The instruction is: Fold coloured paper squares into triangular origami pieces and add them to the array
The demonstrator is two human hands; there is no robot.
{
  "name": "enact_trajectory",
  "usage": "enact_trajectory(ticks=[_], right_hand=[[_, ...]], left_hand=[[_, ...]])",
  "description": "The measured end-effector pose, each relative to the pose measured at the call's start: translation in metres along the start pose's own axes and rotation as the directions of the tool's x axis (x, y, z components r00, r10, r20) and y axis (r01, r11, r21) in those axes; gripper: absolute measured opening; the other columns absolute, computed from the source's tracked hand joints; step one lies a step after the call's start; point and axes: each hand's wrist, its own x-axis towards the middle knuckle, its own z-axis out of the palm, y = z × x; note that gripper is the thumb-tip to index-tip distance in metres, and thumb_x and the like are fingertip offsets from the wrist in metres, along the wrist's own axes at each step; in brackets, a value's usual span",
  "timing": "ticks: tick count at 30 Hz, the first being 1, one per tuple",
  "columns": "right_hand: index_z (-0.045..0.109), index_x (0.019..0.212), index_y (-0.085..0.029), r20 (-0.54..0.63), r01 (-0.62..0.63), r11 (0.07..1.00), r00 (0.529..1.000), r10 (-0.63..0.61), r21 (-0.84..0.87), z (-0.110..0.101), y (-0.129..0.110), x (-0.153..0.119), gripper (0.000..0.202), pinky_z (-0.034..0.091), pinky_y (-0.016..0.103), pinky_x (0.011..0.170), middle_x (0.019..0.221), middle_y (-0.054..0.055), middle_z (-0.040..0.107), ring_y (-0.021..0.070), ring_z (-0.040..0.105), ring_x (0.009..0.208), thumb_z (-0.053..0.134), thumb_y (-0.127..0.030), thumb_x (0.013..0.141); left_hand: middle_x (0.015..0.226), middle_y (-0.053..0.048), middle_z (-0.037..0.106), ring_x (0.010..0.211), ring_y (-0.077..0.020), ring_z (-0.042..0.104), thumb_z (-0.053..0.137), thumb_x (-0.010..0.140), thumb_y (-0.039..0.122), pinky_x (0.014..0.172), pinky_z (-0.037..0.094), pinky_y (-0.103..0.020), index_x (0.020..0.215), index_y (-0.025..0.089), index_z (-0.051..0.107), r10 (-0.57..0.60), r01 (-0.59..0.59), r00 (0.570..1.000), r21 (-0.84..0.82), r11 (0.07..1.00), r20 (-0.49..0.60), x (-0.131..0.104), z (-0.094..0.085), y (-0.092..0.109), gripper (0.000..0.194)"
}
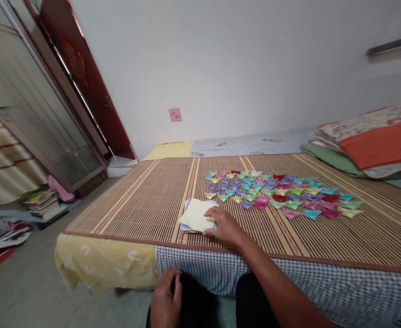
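A stack of square coloured origami paper (196,216) lies on the striped mat, with a pale yellow sheet on top. My right hand (225,226) reaches in from the right, its fingers over the top sheet and its thumb at the near edge of the stack, gripping it. Whether it holds one sheet or several I cannot tell. Low in the view, my left hand (166,298) rests on my left knee, holding nothing, its fingers loosely stretched. To the right of the stack, many small folded paper pieces (280,199) in several colours lie in rows.
The striped mat (135,205) covers a bed with yellow and checked bedding. Folded bedding (381,141) lies at the right. A pink note (175,115) is on the wall. Books (43,202) stand on the floor at the left, near the glass-panelled door (39,100).
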Motion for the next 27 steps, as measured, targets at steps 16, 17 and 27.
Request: enact_trajectory(ticks=[16, 17, 27], right_hand=[[0.067, 0.095, -0.015, -0.148, -0.159, 0.947, 0.967, 0.206, 0.278, 0.022, 0.005, -0.010, 0.019, 0.056, 0.034, 0.075, 0.088, 0.002, 0.070, 0.0169, 0.068, 0.078, 0.059, -0.031, 0.101], [0.066, 0.090, -0.016, -0.202, -0.166, 0.938, 0.951, 0.234, 0.305, 0.019, 0.007, -0.012, 0.020, 0.055, 0.033, 0.074, 0.083, 0.002, 0.069, 0.0178, 0.067, 0.077, 0.056, -0.029, 0.101], [0.065, 0.094, -0.019, -0.507, -0.126, 0.860, 0.761, 0.403, 0.495, -0.031, 0.005, -0.043, 0.019, 0.052, 0.032, 0.070, 0.083, 0.006, 0.074, 0.0233, 0.069, 0.077, 0.052, -0.033, 0.093]], left_hand=[[0.092, -0.009, 0.076, 0.087, -0.0274, 0.073, 0.050, 0.095, 0.031, 0.079, 0.060, -0.040, 0.091, 0.022, 0.072, -0.009, 0.009, 1.000, -0.014, 1.000, -0.006, 0.004, -0.002, 0.006, 0.024], [0.092, -0.009, 0.076, 0.087, -0.0275, 0.073, 0.050, 0.095, 0.031, 0.080, 0.060, -0.041, 0.091, 0.022, 0.072, -0.013, 0.013, 1.000, -0.015, 1.000, -0.006, 0.004, -0.002, 0.006, 0.024], [0.091, -0.010, 0.077, 0.089, -0.0305, 0.072, 0.057, 0.090, 0.042, 0.086, 0.058, -0.048, 0.088, 0.021, 0.075, -0.125, 0.131, 0.991, -0.211, 0.969, 0.041, 0.006, 0.002, 0.016, 0.027]])
